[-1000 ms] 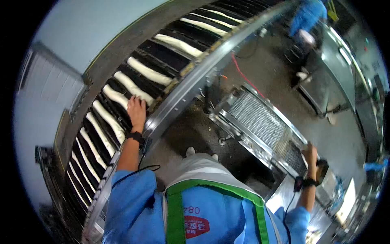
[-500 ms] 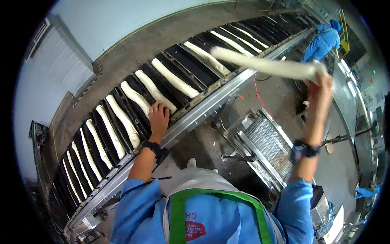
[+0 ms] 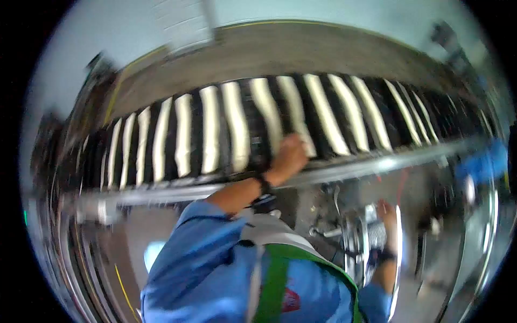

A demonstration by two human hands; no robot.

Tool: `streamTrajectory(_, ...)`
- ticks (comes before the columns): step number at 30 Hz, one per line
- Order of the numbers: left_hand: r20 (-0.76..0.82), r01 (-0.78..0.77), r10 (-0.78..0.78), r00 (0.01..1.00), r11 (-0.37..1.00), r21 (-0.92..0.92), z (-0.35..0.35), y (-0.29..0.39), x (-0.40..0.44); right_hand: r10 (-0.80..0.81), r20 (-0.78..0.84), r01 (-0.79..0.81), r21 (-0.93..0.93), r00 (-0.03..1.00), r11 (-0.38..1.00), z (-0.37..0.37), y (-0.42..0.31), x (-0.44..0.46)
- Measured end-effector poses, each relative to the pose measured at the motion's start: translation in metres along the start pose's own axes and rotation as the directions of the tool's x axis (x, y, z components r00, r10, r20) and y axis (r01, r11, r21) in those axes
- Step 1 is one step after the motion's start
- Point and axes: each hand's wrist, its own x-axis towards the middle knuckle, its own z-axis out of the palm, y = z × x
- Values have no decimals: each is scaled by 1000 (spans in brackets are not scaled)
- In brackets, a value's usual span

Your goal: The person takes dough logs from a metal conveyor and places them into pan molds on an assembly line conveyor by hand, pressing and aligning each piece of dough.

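My left hand (image 3: 291, 153) is at the near ends of long white dough strips in a row of black trays. One strip (image 3: 293, 107) runs away from its fingertips, which are blurred, so a grip on it cannot be made out. My right hand (image 3: 388, 212), smeared by motion, is low on the right above a small mesh conveyor (image 3: 377, 236). No long strip shows in it. More strips (image 3: 237, 124) lie side by side to the left and right, mostly one per tray.
A metal rail (image 3: 371, 164) runs along the near side of the trays. Blue clothing of another person (image 3: 484, 161) shows blurred at the far right. Beyond the trays are a brown floor (image 3: 269, 51) and a pale wall (image 3: 301, 11).
The view has swung towards the tray row. My right hand has dropped from its raised position, and the long strip it held is no longer in it. My left hand remains at the trays' near ends.
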Motion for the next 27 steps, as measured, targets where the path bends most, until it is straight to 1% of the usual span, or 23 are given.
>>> streamTrajectory(1,-109,-62,51,993,993,-99,9,-10,-10,-74,22,77,-182,997,980,-5,28,-21)
streamTrajectory(2,-108,31,-43,993,993,-113,4,-6,-11,-148,43,153,-349,988,925,-10,55,-41)
streamTrajectory(3,-104,105,-120,987,985,-138,-2,-4,-11,-122,-157,62,-341,980,938,-4,67,-68)
streamTrajectory(6,-82,91,-94,992,995,-30,-1,-2,-9,-149,-101,107,-336,984,936,-18,154,-113)
streamTrajectory(7,-84,88,-90,992,996,-35,4,1,-7,-65,-126,22,-319,990,948,-15,175,-114)
streamTrajectory(9,-67,-50,48,997,998,-30,21,13,5,128,-208,-182,-263,970,947,2,222,-128)
streamTrajectory(10,-30,-53,50,998,994,-98,36,23,16,244,-263,-303,-216,933,928,11,242,-149)
streamTrajectory(11,-6,-56,55,998,992,-112,48,31,24,90,-277,-206,-424,957,882,17,243,-169)
streamTrajectory(12,3,-133,133,991,990,-58,53,40,34,-66,-283,-129,-619,957,774,24,241,-188)
streamTrajectory(13,50,-152,156,986,986,-70,57,49,46,222,-351,-353,-372,910,859,30,208,-189)
streamTrajectory(14,97,-171,178,979,982,-84,61,58,58,352,-410,-458,-195,841,868,35,186,-192)
streamTrajectory(15,196,-119,146,970,982,-144,67,68,72,473,-460,-534,-4,752,845,40,165,-195)
streamTrajectory(16,33,-226,231,972,968,-113,87,69,78,275,-480,-468,-347,833,813,55,227,-221)
streamTrajectory(17,-37,-264,262,964,962,-73,88,77,86,500,-529,-628,-81,686,774,47,155,-210)
streamTrajectory(18,71,-245,254,965,963,-112,107,75,92,448,-587,-637,-156,674,754,52,166,-228)
streamTrajectory(19,52,-234,238,970,970,-70,108,80,96,521,-586,-705,-125,621,698,51,147,-238)
streamTrajectory(20,133,-203,209,969,978,-54,113,81,99,607,-581,-783,-85,542,616,49,126,-246)
streamTrajectory(21,103,-229,232,967,972,-43,129,74,99,625,-608,-808,-49,491,587,50,124,-266)
streamTrajectory(22,126,-208,212,969,977,-47,135,73,99,662,-616,-857,-43,427,513,53,123,-285)
streamTrajectory(23,200,-194,193,961,981,-14,130,74,99,693,-619,-896,-40,370,442,55,121,-298)
streamTrajectory(24,208,-176,172,963,984,1,121,73,101,761,-583,-940,-15,285,340,47,101,-306)
streamTrajectory(25,201,-157,150,968,987,21,115,71,97,770,-615,-977,-4,171,214,47,97,-318)
streamTrajectory(27,237,-155,137,962,986,57,97,69,90,800,-595,-996,-27,82,83,40,94,-344)
